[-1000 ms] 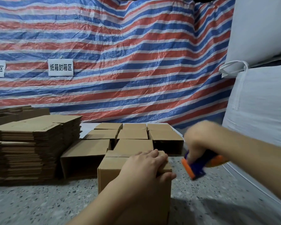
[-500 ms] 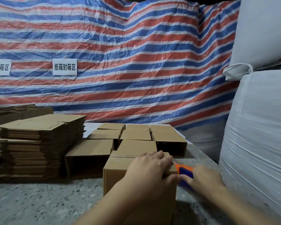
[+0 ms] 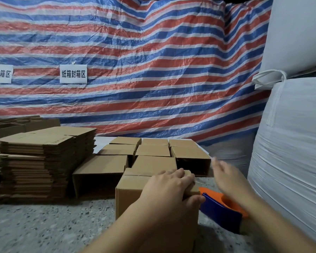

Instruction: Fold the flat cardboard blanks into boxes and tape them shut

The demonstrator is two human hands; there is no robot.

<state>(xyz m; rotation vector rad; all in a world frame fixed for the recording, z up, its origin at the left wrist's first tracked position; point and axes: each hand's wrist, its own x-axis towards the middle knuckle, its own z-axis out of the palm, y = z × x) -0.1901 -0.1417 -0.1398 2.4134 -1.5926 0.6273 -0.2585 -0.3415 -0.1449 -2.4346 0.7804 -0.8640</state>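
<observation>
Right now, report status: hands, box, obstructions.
Left hand pressing down on box top. Right hand open, blurred, off the tape dispenser lying beside box. Nothing blocking.

Your one head camera looks forward and slightly down, close over the box (image 3: 135, 187) at your hands, with the floor (image 3: 44, 225) near and the tarp (image 3: 135, 70) far.

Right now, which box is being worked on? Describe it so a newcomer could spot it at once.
On the speckled floor before the striped tarp, find the cluster of folded boxes. The nearest box is the only one under the left hand, with a blue-orange tape dispenser beside it.
</observation>
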